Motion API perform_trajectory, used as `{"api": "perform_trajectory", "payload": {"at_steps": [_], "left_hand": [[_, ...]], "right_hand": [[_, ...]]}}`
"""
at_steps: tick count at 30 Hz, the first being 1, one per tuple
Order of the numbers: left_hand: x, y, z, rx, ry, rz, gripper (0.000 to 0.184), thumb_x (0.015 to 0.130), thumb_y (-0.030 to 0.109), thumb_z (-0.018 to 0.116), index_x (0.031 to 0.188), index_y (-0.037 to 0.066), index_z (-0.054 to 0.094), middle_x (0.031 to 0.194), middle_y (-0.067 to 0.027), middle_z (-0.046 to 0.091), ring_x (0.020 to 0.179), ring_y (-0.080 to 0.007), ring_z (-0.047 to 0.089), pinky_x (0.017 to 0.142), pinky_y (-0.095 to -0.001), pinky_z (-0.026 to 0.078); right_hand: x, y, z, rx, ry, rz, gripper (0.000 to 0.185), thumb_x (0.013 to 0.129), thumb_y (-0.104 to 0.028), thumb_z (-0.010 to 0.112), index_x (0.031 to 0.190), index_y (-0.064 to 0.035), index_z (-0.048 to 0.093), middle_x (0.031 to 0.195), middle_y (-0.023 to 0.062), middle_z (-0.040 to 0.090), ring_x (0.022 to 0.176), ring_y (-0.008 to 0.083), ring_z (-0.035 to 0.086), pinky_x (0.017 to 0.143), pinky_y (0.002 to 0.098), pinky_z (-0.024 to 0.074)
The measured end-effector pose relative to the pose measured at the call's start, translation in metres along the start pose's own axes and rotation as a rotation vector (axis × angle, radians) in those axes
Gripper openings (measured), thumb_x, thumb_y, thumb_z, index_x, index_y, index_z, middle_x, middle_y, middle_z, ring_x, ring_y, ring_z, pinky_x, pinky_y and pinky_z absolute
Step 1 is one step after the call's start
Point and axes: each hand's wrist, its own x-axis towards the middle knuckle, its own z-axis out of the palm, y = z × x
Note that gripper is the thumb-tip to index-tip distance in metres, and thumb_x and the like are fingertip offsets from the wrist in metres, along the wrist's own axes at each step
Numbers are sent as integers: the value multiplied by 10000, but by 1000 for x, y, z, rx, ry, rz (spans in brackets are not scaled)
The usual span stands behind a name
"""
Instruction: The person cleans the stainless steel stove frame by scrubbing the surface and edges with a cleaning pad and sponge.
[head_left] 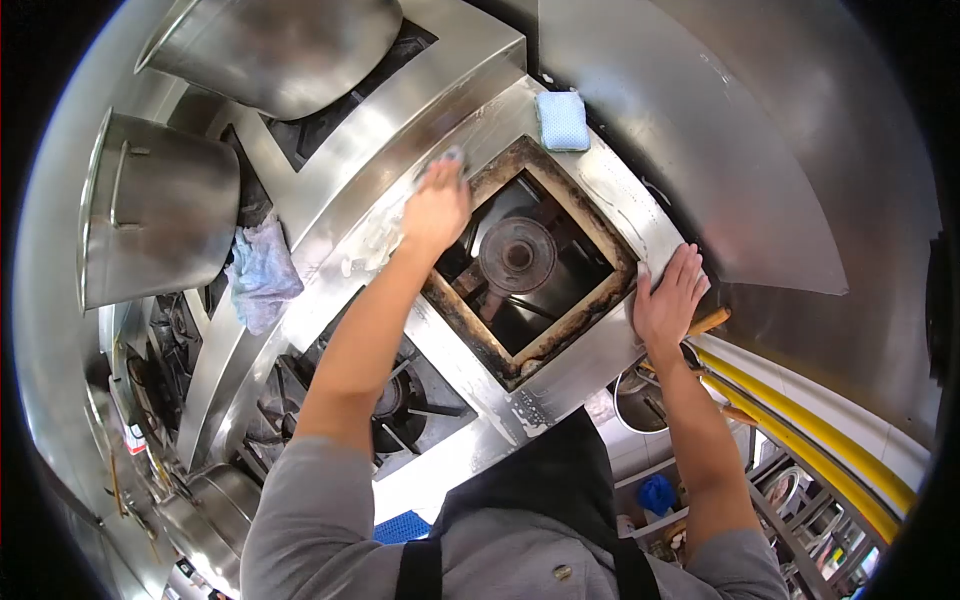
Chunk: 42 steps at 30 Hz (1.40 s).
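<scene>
My left hand (437, 205) is pressed to the wet, soapy steel stovetop (375, 235), left of the square burner opening. Its fingers are closed over a small greyish thing (453, 155), too blurred to name. Flat on the right edge of the stovetop lies my right hand (672, 300), fingers stretched out and holding nothing. Between the hands, a scorched, rusty square frame (515, 372) surrounds a round burner (518, 256). A light blue sponge (563, 121) with a dark underside rests on the steel above the opening.
Two large steel pots (165, 210) stand on burners at the left, with a wet bluish cloth (262, 273) beside the nearer one. A burner with a black grate (400, 400) is at lower left. Yellow pipes (800, 430) run along the right, beneath a steel wall panel (730, 150).
</scene>
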Motion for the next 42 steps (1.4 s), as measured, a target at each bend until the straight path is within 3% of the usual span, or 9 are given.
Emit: {"api": "perform_trajectory", "payload": {"at_steps": [3,6,8,12,16,20,28,35,42], "left_hand": [[63,18,11,59,-27,35,424,1039,314,426,1333,41,562,1329,-190,626,1166,-347,644,864,-474,586],[41,18,-29,-53,-240,-103,412,1046,327,405,1312,54,562,1300,-188,640,1120,-370,657,862,-494,580],[-20,-18,-7,-17,51,28,419,1039,304,450,1365,61,551,1349,-185,617,1133,-341,665,852,-495,588],[-68,-39,-17,134,-109,-31,451,1026,281,466,1397,35,540,1409,-172,584,1251,-300,613,974,-431,555],[11,-3,6,-22,-46,-9,482,1018,300,437,1405,25,517,1467,-192,522,1372,-323,494,1108,-438,453],[67,16,22,60,-19,32,442,1040,307,418,1363,36,554,1391,-179,590,1291,-315,567,1004,-445,534],[-83,-47,-18,169,-24,-44,422,1030,294,482,1377,73,575,1396,-158,598,1282,-280,589,914,-434,583],[71,23,14,39,-184,-42,508,969,206,451,1419,-31,440,1491,-228,483,1360,-366,503,1088,-438,469],[-79,-49,-12,130,32,-18,458,1009,248,502,1414,32,510,1426,-174,566,1298,-317,569,999,-407,542]], "right_hand": [[-2,-1,3,26,14,-8,808,981,-441,504,1573,15,195,1642,222,204,1532,362,168,1245,507,90],[-2,2,-1,20,26,-27,807,982,-446,507,1569,19,205,1639,223,214,1530,364,177,1242,511,99],[-3,2,1,32,43,-27,804,980,-450,509,1563,23,222,1634,225,229,1525,369,192,1238,517,112],[-2,-2,-2,37,46,-7,804,969,-439,525,1558,29,242,1631,228,237,1521,376,203,1234,522,120],[-1,-3,-4,22,9,2,814,963,-424,527,1566,25,215,1634,224,231,1528,369,188,1238,517,115],[-3,-2,-4,43,11,-12,824,956,-385,561,1570,26,197,1637,223,221,1527,370,184,1243,514,102],[-2,-6,-7,46,-3,0,841,942,-353,587,1573,30,183,1628,238,232,1522,373,196,1242,515,107],[-4,0,2,32,24,-28,833,928,-321,586,1572,28,188,1632,227,233,1523,370,198,1241,517,117],[-2,-1,1,46,18,-30,819,981,-401,539,1574,34,178,1637,233,214,1522,373,197,1242,512,107]]}}
